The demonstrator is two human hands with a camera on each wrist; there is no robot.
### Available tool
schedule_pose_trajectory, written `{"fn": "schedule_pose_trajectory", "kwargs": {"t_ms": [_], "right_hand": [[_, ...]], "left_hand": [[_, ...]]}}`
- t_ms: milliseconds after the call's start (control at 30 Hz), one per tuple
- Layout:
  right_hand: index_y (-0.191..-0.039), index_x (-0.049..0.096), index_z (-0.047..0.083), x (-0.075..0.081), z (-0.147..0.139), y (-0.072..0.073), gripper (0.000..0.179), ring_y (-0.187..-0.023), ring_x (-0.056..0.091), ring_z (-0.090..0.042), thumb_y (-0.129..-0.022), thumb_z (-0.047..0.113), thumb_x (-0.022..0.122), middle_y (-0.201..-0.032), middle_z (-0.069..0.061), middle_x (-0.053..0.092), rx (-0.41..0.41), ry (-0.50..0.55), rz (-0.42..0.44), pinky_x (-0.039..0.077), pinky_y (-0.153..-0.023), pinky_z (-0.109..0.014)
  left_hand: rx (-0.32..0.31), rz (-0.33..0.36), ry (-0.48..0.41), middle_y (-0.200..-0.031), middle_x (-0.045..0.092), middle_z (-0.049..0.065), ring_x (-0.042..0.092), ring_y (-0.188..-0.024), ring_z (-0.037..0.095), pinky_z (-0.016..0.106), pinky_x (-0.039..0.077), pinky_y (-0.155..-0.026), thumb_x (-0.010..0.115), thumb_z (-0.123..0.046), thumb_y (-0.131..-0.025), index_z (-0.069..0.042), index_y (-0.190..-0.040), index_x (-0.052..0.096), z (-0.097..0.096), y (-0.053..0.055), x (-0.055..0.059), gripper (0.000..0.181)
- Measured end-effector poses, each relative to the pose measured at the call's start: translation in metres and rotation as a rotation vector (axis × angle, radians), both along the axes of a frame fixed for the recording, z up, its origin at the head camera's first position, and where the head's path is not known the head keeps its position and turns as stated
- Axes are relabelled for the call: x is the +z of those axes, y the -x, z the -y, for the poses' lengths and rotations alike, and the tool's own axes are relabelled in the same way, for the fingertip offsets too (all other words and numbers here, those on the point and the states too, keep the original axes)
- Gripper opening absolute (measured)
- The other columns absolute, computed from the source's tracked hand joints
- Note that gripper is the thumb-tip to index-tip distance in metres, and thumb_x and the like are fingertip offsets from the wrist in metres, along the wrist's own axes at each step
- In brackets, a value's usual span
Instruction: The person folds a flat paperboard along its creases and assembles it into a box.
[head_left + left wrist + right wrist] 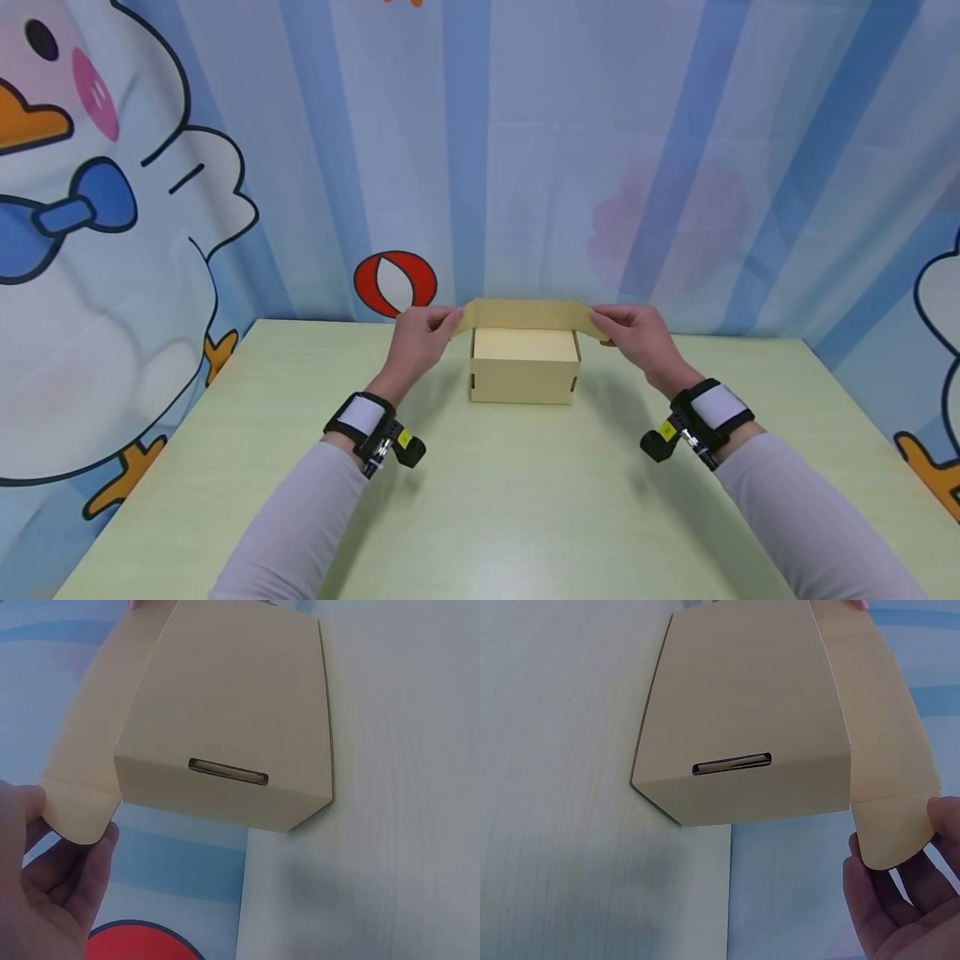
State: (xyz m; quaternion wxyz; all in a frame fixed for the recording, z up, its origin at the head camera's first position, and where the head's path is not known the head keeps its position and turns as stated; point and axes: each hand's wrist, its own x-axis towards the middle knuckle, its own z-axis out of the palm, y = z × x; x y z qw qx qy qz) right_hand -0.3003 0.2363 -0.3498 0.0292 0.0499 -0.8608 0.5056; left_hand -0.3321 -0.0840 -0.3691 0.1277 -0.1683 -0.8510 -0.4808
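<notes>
A small tan cardboard box [525,379] sits near the far edge of the table. Along its back top edge a long flap [532,314] stands up, with a rounded tab at each end. My left hand [422,337] pinches the left tab [81,811] between thumb and fingers. On the other side, my right hand [641,337] pinches the right tab [892,834] the same way. Narrow slots show at the box's side edges, one slot [228,772] in the left wrist view and another slot [732,763] in the right wrist view. What the box contains is hidden.
The pale table [525,500] spreads out in front of the box. Behind it hangs a blue striped curtain [525,167] printed with cartoon ducks and a red-and-white ball. Each wrist wears a strapped-on camera, the left camera [408,450] and the right camera [658,444].
</notes>
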Motion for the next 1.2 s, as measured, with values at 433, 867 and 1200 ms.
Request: {"fn": "schedule_pose_trajectory", "kwargs": {"t_ms": [433,867,1200], "right_hand": [[-0.14,0.055,0.006,0.001,0.008,-0.008,0.045,-0.121,0.063,-0.034,-0.102,0.03,0.054,-0.147,-0.015,0.053,-0.045,-0.026,0.007,0.056,-0.094,-0.038],[-0.14,0.056,0.008,-0.004,0.017,-0.009,0.046,-0.11,0.069,-0.031,-0.096,0.017,0.065,-0.13,-0.018,0.066,-0.042,-0.084,-0.066,0.06,-0.088,-0.036],[-0.142,0.054,0.01,-0.004,0.023,-0.011,0.06,-0.115,0.066,-0.033,-0.086,0.008,0.074,-0.128,-0.017,0.067,-0.037,-0.167,-0.077,0.058,-0.09,-0.044]], "left_hand": [[0.053,0.003,-0.014,-0.055,0.041,0.002,0.041,-0.058,0.021,0.027,0.027,-0.05,0.06,-0.032,-0.099,-0.008,-0.062,0.059,-0.01,-0.005,0.0,0.044],[0.036,0.086,-0.019,-0.106,0.077,0.007,0.07,-0.091,0.019,0.027,0.059,-0.073,0.079,-0.025,-0.085,-0.015,-0.126,0.069,-0.018,-0.01,-0.003,0.044],[0.066,0.19,-0.064,-0.113,0.074,0.009,0.069,-0.098,0.023,0.032,0.06,-0.083,0.084,-0.012,-0.078,-0.015,-0.131,0.065,-0.022,-0.012,0.002,0.057]]}}
